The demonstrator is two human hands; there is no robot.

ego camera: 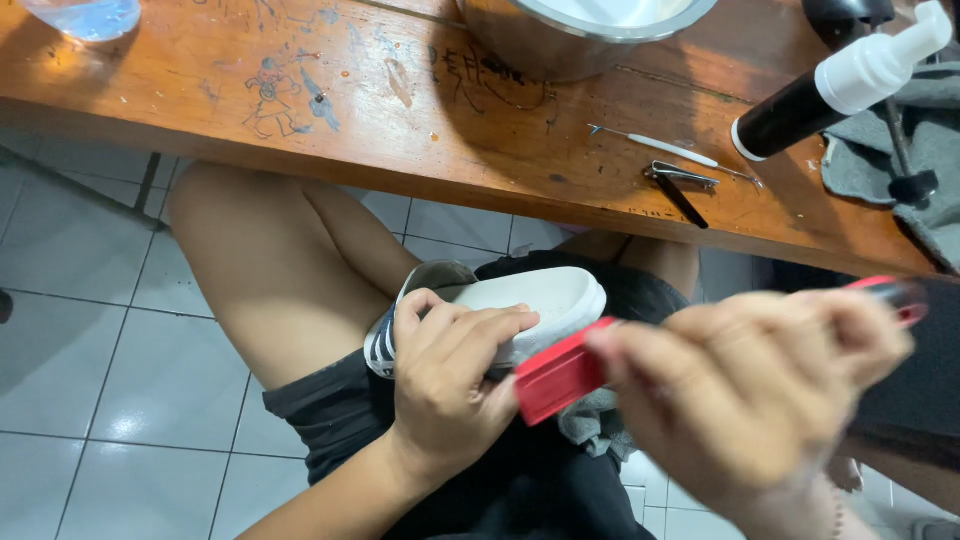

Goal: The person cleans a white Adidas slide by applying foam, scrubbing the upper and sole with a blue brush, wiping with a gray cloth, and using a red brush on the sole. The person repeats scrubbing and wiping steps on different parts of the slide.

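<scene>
My left hand grips a white-soled shoe over my lap, sole turned up, with dark striped upper showing at its left side. My right hand, blurred with motion, holds a red brush whose head meets the edge of the sole near my left fingers. The brush's red handle tip sticks out past my right hand. A grey cloth lies on my lap under the shoe.
A wooden table with pen scribbles runs across the top. On it stand a metal bowl, a black pump bottle with white top, small metal tools, a grey cloth and a clear container. Grey floor tiles lie below.
</scene>
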